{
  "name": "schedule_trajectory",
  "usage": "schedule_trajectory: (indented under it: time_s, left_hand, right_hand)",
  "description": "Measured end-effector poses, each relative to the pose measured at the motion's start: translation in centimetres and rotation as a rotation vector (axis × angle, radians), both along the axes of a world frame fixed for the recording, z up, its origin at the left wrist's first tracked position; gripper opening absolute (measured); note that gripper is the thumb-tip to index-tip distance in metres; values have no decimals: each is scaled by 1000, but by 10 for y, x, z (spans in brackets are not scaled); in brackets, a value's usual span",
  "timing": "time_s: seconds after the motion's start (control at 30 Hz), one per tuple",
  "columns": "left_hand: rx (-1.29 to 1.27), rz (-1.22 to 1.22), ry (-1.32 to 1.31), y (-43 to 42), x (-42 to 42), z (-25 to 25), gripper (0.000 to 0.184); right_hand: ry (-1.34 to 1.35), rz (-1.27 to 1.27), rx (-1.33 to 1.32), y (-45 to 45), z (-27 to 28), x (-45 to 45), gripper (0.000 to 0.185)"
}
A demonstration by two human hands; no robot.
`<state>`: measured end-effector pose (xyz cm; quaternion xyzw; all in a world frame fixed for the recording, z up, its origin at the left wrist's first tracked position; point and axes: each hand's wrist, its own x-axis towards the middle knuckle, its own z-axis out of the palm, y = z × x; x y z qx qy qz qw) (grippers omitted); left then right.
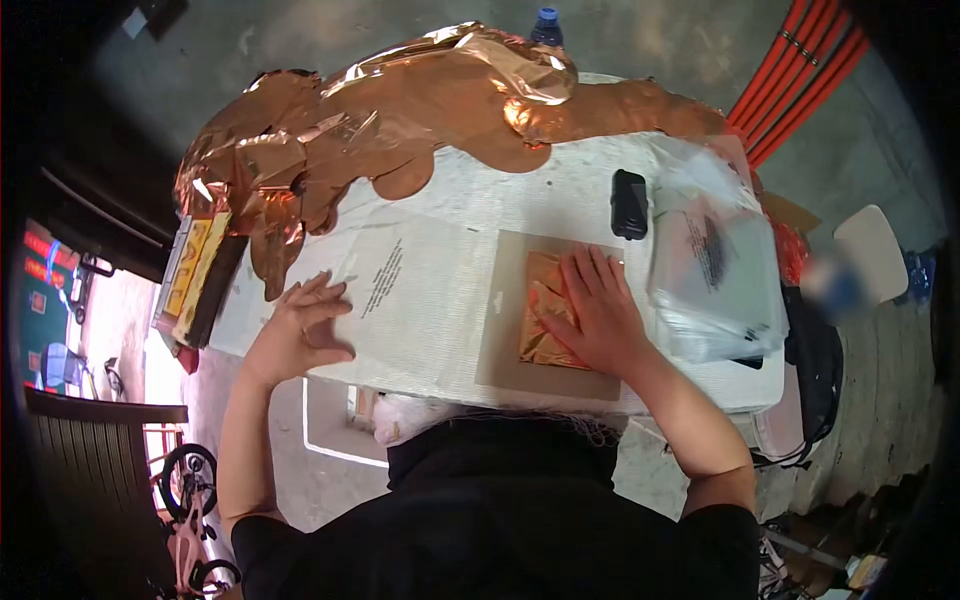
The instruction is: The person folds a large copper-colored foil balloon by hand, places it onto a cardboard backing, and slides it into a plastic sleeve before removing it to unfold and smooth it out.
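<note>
My right hand [603, 312] lies with spread fingers on a folded copper-coloured foil piece [541, 345], which rests on a grey-brown flat sheet or bag [505, 345]. Left of it, my left hand [308, 325] is over the left part of the table with fingers apart, holding nothing. Beside that hand lies a clear plastic bag [420, 290] with printed text. Shiny copper foil pieces [400, 110] spread along the table's far edge and down its left side.
A black case [629, 204] lies beyond my right hand. Stacked clear bags [710, 270] sit at the right of the white table [420, 375]. A yellow-labelled box [197, 275] stands at the left edge. Behind the table are a bottle [547, 28] and red pipes [800, 60].
</note>
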<state>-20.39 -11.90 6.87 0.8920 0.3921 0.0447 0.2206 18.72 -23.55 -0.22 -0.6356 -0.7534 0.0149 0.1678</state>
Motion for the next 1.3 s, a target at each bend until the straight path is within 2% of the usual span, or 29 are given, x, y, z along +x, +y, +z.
schedule_trajectory:
  time_s: [0.1,0.23,0.43,0.5,0.53,0.6,0.63,0.7,0.77,0.83,0.97,1.03,1.07,1.1,1.17,1.2,1.27,1.3]
  left_hand:
    - [-21,-70,-74,-5,11,11,58]
    - [107,-161,-202,-22,59,-11,56]
    - [92,-153,-63,-33,56,-16,51]
    - [252,-188,-58,-39,61,-6,46]
    - [250,-179,-54,-39,66,-9,46]
    - [55,-137,-346,-37,87,-15,42]
    - [57,-134,-349,-38,101,-15,42]
    - [-410,66,-495,-39,133,-14,38]
    - [-258,61,-410,-11,157,-35,38]
    - [-352,82,-361,23,178,-55,40]
    - [-250,86,-255,51,205,-57,40]
    - [-482,174,-448,68,209,-75,38]
    - [-486,217,-492,72,210,-83,31]
    - [-485,215,-492,70,210,-78,31]
    - [-727,217,-384,60,207,-62,16]
    - [-729,218,-383,53,205,-62,16]
    - [-450,50,-281,30,201,-64,21]
    - [-449,53,-285,20,198,-60,21]
  right_hand:
    - [-21,-20,-34,0,0,0,75]
    - [-43,-47,-76,0,2,-1,76]
    - [-32,-23,-14,0,-3,1,77]
    - [-36,-23,-30,0,-2,1,77]
    - [-42,-28,-43,1,-2,0,77]
    - [-47,-29,-66,1,0,-1,77]
    - [-56,-40,-87,1,1,0,77]
    - [-50,-35,-85,0,1,0,76]
    - [-44,-31,-78,1,2,0,76]
    - [-28,-27,-75,1,2,0,76]
    - [-27,-34,-75,0,1,0,76]
    - [-18,-27,-62,1,0,0,76]
    - [-17,-30,-59,1,0,0,76]
    - [-16,-31,-61,1,0,0,76]
    - [-14,-30,-66,1,1,0,77]
    - [-25,-31,-64,1,1,0,77]
    - [-38,-29,-66,0,0,0,76]
    - [-31,-14,-65,0,0,1,76]
